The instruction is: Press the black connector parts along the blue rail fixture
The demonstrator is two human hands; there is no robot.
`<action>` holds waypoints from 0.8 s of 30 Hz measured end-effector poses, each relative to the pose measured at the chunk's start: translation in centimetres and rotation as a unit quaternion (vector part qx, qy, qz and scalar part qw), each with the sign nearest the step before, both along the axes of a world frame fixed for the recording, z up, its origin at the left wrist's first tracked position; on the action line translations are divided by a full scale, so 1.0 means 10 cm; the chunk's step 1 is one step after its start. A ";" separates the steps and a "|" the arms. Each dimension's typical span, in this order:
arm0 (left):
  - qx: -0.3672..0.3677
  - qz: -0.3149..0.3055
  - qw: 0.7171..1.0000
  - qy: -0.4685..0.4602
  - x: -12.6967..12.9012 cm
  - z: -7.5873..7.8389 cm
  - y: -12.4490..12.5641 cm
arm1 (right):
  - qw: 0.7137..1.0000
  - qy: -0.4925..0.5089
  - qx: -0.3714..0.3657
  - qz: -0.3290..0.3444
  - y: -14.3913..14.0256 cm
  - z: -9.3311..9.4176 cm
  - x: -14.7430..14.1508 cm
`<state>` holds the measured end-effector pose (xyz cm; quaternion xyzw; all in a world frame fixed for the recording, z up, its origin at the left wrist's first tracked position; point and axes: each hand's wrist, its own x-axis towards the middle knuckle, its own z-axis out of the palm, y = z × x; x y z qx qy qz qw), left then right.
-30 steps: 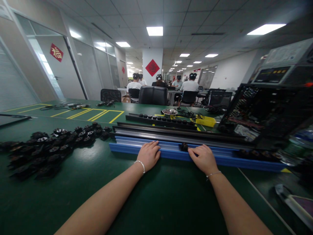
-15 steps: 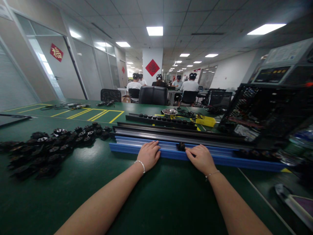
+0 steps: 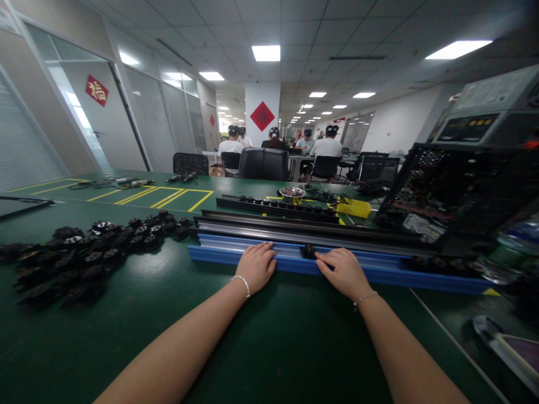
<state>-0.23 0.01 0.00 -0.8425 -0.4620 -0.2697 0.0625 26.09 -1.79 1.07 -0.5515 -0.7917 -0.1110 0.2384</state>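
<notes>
Right hand, fingers narrow, edges a black part along a blue rail, nearing the left hand. Neither grip is clear.

Dim overall; ceiling lights glare white, the table shines at left, the bottle at right is blurred.

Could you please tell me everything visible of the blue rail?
The blue rail is long, straight and trough-like; its material is unclear. It lies channel-up on the green table. The left hand rests on it; the right hand touches a black part in its channel. More black parts sit near its right end.
</notes>
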 end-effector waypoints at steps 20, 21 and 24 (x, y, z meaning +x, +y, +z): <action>0.009 0.002 1.000 -0.003 0.00 0.00 0.00 | 1.000 -0.009 -0.018 0.015 -0.05 0.02 -0.18; 0.009 0.002 1.000 -0.002 0.00 0.00 0.00 | 1.000 -0.009 -0.023 0.017 -0.05 0.02 -0.21; 0.008 0.002 1.000 0.000 0.01 0.00 -0.01 | 0.999 -0.006 -0.034 0.016 -0.06 0.02 -0.27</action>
